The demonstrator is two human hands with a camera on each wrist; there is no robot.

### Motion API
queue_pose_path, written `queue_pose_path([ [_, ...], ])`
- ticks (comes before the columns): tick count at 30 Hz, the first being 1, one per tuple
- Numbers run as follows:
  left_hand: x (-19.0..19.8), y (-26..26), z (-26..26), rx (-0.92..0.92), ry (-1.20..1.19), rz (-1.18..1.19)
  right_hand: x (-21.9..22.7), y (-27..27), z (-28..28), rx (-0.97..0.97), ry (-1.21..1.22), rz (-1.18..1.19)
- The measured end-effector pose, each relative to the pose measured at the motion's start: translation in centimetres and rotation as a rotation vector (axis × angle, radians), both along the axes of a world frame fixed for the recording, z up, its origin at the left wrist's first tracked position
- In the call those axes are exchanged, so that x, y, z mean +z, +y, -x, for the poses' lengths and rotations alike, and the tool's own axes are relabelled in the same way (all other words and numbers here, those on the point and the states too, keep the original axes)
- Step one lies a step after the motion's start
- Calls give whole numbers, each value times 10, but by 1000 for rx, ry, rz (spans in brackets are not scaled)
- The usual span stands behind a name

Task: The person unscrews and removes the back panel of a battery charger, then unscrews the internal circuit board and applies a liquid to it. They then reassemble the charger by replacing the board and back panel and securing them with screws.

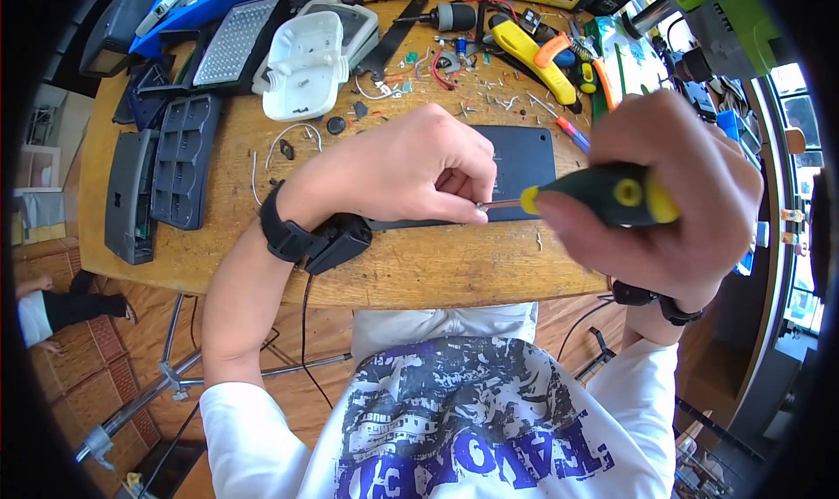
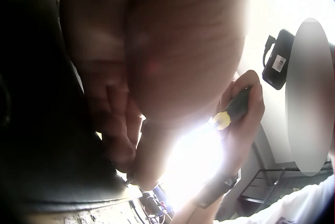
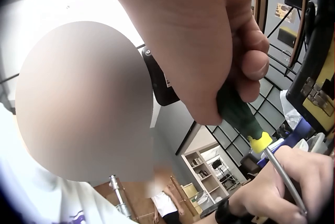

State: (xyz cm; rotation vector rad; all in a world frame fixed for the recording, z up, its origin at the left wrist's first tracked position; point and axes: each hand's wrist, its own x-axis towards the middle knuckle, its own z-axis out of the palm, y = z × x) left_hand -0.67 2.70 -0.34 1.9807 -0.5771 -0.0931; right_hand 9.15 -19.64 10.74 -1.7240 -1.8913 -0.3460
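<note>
My right hand (image 1: 677, 184) grips a screwdriver (image 1: 594, 193) by its dark green and yellow handle. The steel shaft points left, its tip meeting the fingertips of my left hand (image 1: 419, 169). Thumb and index finger of that hand pinch a small silvery piece (image 1: 481, 207) at the tip, too small to make out its kind. Beneath the left hand lies a flat dark panel (image 1: 524, 158), partly hidden by it. The right wrist view shows the screwdriver's shaft (image 3: 285, 179) running down to the left fingers.
A white open box (image 1: 301, 71) with small parts stands behind my left hand. Dark plastic housings (image 1: 185, 162) lie at the table's left. Yellow pliers-like tool (image 1: 529, 58), wire scraps and a red-blue pen (image 1: 572, 135) are at the back right.
</note>
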Motion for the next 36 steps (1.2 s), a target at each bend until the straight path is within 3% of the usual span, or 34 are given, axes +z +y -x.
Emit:
queue_pose_path([
  [2,2,-2,2,44,24,30,-7,-7,-6,-33,60,-146],
  [6,5,-1,1,89,-34,-19,-5,-23,-29,-19,52,-166],
  [8,6,5,1,419,-133,-20,-10,-31,-35,-250,137,-186],
  [9,12,12,-1,550,-47,-61,-12,-31,-41,-303,171,-142],
  [10,8,16,-3,688,-91,-77,-13,-25,-34,-460,398,-76],
  [12,3,30,-5,817,-85,-240,-27,-26,-56,-460,372,101],
  [15,-1,32,-5,854,-82,-343,-54,-21,-77,-461,296,89],
  [22,-1,31,-6,771,-109,-413,-72,-20,-85,-434,371,145],
  [24,1,32,-6,723,-363,-598,-75,-20,-84,-435,396,129],
  [25,5,30,-6,718,-364,-599,-78,-21,-84,-434,419,116],
  [27,16,23,-9,657,-160,-531,-84,-22,-87,-437,421,109],
  [30,26,14,-26,498,-84,-577,-88,-24,-90,-445,423,86],
  [31,19,12,-33,456,-194,-605,-88,-24,-90,-448,425,73],
  [34,14,7,-57,362,-48,-614,-90,-26,-90,-459,489,34],
  [36,6,6,-67,352,-75,-600,-94,-27,-93,-467,455,17],
])
